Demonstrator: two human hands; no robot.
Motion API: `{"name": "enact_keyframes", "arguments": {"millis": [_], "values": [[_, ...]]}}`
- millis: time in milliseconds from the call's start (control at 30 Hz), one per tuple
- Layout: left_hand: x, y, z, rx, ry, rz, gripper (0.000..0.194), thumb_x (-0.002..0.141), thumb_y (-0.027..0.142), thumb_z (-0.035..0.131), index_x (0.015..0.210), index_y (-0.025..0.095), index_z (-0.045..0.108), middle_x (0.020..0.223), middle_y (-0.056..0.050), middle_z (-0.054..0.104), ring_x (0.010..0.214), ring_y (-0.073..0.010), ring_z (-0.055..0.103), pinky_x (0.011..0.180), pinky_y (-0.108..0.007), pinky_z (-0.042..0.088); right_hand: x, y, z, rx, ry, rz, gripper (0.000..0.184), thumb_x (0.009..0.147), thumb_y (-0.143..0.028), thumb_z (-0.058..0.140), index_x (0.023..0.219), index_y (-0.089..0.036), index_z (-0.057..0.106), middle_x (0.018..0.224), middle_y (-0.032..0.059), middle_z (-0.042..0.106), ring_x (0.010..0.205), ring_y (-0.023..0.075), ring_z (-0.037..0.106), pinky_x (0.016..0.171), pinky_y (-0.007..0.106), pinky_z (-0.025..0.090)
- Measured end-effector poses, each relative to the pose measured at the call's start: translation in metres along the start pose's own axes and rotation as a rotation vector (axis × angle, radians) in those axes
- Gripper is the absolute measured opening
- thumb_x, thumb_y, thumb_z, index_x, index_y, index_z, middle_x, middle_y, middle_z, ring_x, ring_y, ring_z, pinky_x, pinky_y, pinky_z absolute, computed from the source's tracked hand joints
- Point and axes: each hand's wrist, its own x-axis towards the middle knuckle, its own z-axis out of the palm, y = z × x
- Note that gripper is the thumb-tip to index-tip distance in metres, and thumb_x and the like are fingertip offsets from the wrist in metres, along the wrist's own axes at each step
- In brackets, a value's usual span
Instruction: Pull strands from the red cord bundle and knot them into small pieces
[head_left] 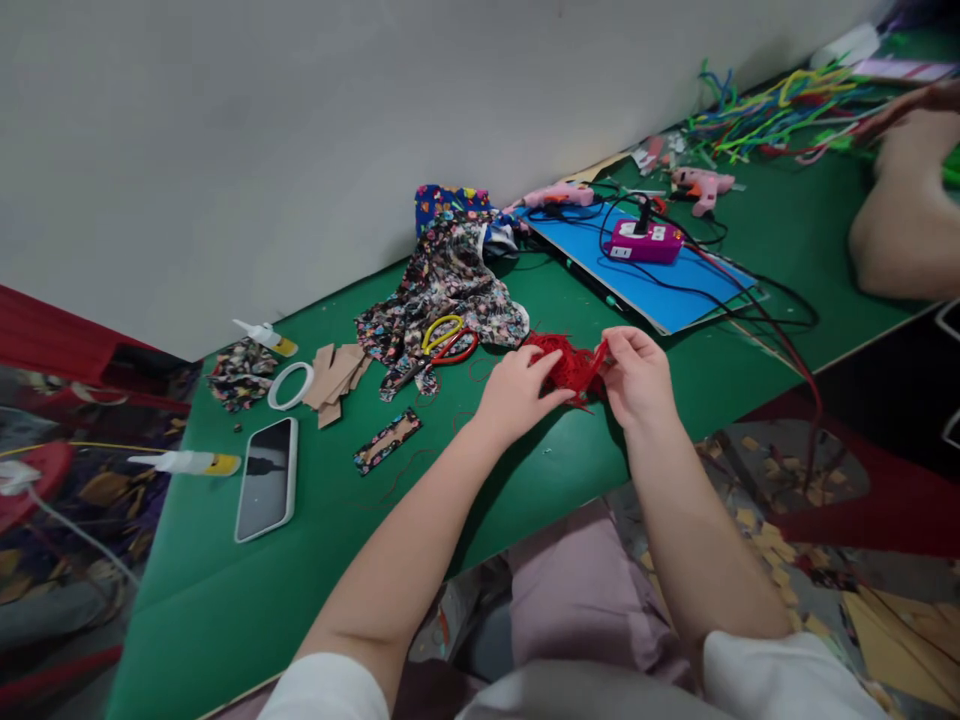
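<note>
A tangle of red thread or yarn (568, 368) lies on the green table between my hands. My left hand (519, 396) rests at its left side, the thumb and curled fingers around that edge and holding it. On the other side, my right hand (639, 378) pinches a red strand between thumb and fingertips, lifted slightly from the bundle. Scissors with yellow and red handles (448, 345) lie left of my left hand, on crumpled black floral fabric (450, 280). Closer to me is a small cardboard strip partly covered in floral cloth (388, 441).
Left on the table are a phone (266, 480), a glue bottle (196, 463), a white tape roll (290, 386) and cardboard strips (334, 380). Behind my right hand, a purple power strip (643, 241) with cables sits on a blue folder (581, 250). Another person's arm (904, 215) reaches in at right.
</note>
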Motion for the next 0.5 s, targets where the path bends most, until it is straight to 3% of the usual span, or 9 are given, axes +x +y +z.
{"name": "enact_keyframes", "arguments": {"millis": [100,200,400,500], "values": [[0.014,0.006,0.011,0.047,-0.044,0.040,0.035,0.086,0.034,0.050,0.117,0.018,0.059,0.110,-0.010,0.060,0.104,-0.0218,0.054,0.090,-0.033,0.042,0.000,-0.006,-0.005,0.153,-0.081,-0.032,0.037,0.052,-0.048,0.081,0.064,-0.023,0.056,0.063,-0.0060,0.049,0.056,0.0061,0.046,0.050,0.018,0.045],[0.022,0.001,0.013,-0.007,-0.064,-0.024,0.023,0.088,0.021,0.046,0.098,0.019,0.066,0.097,-0.007,0.065,0.094,-0.0184,0.058,0.085,-0.029,0.044,-0.001,-0.011,-0.008,0.209,-0.169,-0.044,0.036,0.060,-0.051,0.076,0.064,-0.024,0.052,0.060,-0.0065,0.039,0.053,0.0062,0.040,0.049,0.017,0.043],[0.017,-0.017,-0.021,-0.335,0.182,-0.193,0.015,0.084,0.024,0.053,0.089,0.020,0.067,0.087,-0.002,0.071,0.080,-0.0154,0.063,0.076,-0.027,0.046,-0.003,-0.013,-0.008,0.288,-0.231,0.004,0.036,0.061,-0.046,0.077,0.064,-0.023,0.049,0.059,-0.0068,0.033,0.051,0.0059,0.036,0.046,0.016,0.038],[0.016,-0.019,-0.039,-0.437,0.241,-0.226,0.015,0.083,0.028,0.054,0.085,0.019,0.066,0.079,-0.001,0.069,0.073,-0.0144,0.061,0.070,-0.026,0.045,-0.004,-0.013,-0.007,0.304,-0.209,0.026,0.038,0.057,-0.045,0.080,0.065,-0.023,0.050,0.059,-0.0067,0.034,0.051,0.0060,0.034,0.045,0.017,0.037]]}}
